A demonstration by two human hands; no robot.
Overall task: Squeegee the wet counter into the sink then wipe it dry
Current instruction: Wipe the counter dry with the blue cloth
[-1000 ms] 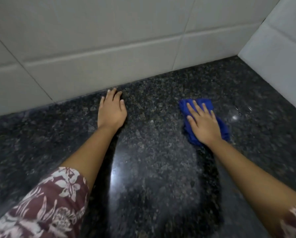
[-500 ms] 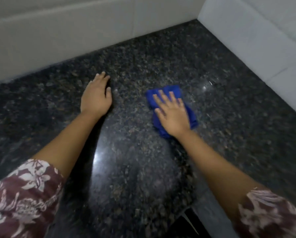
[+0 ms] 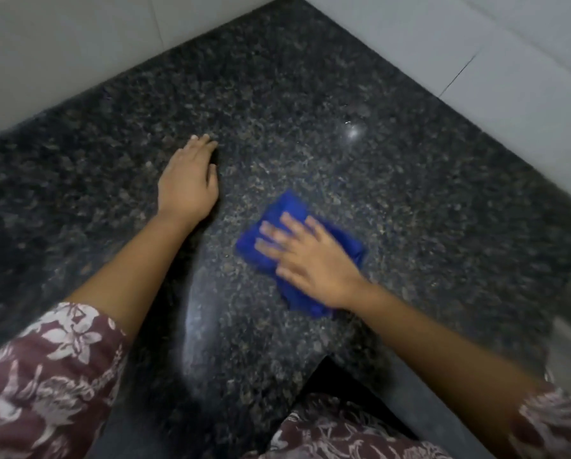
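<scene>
A dark speckled granite counter fills the view. My right hand presses flat on a folded blue cloth near the middle of the counter, fingers spread over it and blurred by motion. My left hand rests palm down on the bare stone to the left of the cloth, fingers together, holding nothing. A wet glint shows on the stone beyond the cloth. No squeegee or sink is in view.
White tiled walls meet in a corner at the back and run along the right side. The counter's front edge shows at the bottom, with my patterned clothing below it.
My right hand has slid the blue cloth toward me and to the left across the counter. The view has tilted down. My left hand stays planted on the stone.
</scene>
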